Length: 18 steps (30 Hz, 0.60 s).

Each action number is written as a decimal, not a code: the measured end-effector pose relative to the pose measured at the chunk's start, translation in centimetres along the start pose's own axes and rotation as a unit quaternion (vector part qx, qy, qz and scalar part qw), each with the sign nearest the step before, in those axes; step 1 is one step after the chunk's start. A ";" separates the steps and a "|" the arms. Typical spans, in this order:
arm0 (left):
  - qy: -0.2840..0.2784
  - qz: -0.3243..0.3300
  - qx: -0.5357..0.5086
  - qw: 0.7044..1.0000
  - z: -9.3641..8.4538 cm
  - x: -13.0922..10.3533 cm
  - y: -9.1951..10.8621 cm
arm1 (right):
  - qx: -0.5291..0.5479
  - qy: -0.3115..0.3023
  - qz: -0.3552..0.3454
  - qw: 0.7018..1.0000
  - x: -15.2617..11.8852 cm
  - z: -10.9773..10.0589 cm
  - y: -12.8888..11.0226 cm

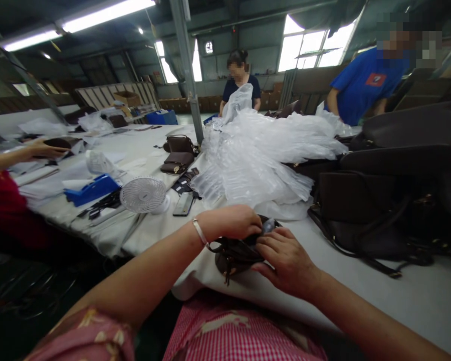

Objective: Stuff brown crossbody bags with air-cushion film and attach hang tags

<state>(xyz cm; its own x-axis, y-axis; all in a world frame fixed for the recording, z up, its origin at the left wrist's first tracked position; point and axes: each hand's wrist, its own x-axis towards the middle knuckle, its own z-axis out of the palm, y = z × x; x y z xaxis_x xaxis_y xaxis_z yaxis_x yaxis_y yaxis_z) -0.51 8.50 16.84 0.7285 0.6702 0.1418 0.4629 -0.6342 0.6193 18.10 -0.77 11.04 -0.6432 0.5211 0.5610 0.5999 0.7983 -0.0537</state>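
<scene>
A small dark brown handbag (236, 261) with a strap and a dangling zip pull sits at the table's front edge, its top open. My left hand (236, 221), wearing a bracelet, is at the bag's far left rim with its fingers curled down into the opening; what the fingertips hold is hidden. My right hand (291, 258) grips the bag's right side, thumb on the near side and fingers over the rim. Between the two hands, a bit of clear plastic (268, 225) shows in the opening.
Beyond the bag lies a heap of clear plastic bags (255, 150). Dark handbags (361, 200) are piled at right. Leftward are a phone (184, 204), a white fan (143, 194), a blue tape dispenser (92, 189) and small brown bags (177, 162). Several people stand around the table.
</scene>
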 end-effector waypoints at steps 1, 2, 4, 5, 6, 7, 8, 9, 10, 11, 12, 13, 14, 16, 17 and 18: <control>0.029 0.019 -0.004 0.999 -1.0 -1.6 0.0 | 0.002 -0.010 0.006 1.000 0.4 -0.3 0.0; 0.075 0.021 -0.010 0.997 -1.8 -3.3 -0.1 | 0.000 -0.023 0.019 1.000 0.9 -0.6 0.1; 0.171 -0.010 -0.027 0.985 -2.3 -6.8 -0.9 | -0.011 -0.053 0.058 0.997 2.2 -1.0 0.2; 0.197 -0.032 -0.036 0.979 -2.0 -8.5 -1.4 | -0.012 -0.072 0.077 0.994 3.0 -1.2 0.4; 0.208 -0.052 -0.048 0.976 -1.5 -10.1 -2.0 | -0.005 -0.094 0.091 0.991 4.0 -1.4 0.5; 0.207 -0.068 -0.059 0.974 -0.8 -11.5 -2.5 | 0.010 -0.120 0.096 0.988 5.1 -1.6 0.7; 0.198 -0.081 -0.071 0.974 0.0 -12.6 -2.9 | 0.033 -0.152 0.092 0.983 6.2 -1.8 1.0; 0.189 -0.090 -0.082 0.974 0.8 -13.4 -3.2 | 0.062 -0.192 0.081 0.976 7.3 -1.9 1.2; 0.183 -0.096 -0.092 0.974 1.5 -14.0 -3.3 | 0.091 -0.236 0.068 0.965 8.4 -1.9 1.4; 0.180 -0.098 -0.099 0.974 2.2 -14.4 -3.3 | 0.112 -0.278 0.055 0.952 9.3 -1.7 1.5; 0.179 -0.096 -0.101 0.974 2.6 -14.6 -3.2 | 0.121 -0.312 0.044 0.942 10.0 -1.4 1.6; 0.179 -0.087 -0.095 0.975 2.9 -14.6 -3.1 | 0.116 -0.333 0.037 0.935 10.5 -0.8 1.6; 0.179 -0.075 -0.084 0.977 3.1 -14.4 -3.0 | 0.100 -0.341 0.034 0.934 10.8 -0.1 1.5; 0.172 -0.048 -0.047 0.983 3.1 -14.0 -3.0 | 0.064 -0.304 0.035 0.950 10.8 1.5 1.4; 0.169 -0.038 -0.030 0.984 2.9 -13.8 -3.1 | 0.051 -0.268 0.040 0.961 10.7 2.3 1.3; 0.167 -0.031 -0.019 0.985 2.8 -13.5 -3.2 | 0.045 -0.234 0.044 0.970 10.5 2.9 1.3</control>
<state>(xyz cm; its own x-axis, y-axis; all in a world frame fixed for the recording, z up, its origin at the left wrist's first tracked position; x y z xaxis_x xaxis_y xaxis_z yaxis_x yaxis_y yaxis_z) -10.45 0.40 10.79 0.4891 0.8006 0.3460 0.4774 -0.5778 0.6620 10.72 6.62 14.47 -0.7497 0.6515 0.1158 0.6315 0.7567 -0.1689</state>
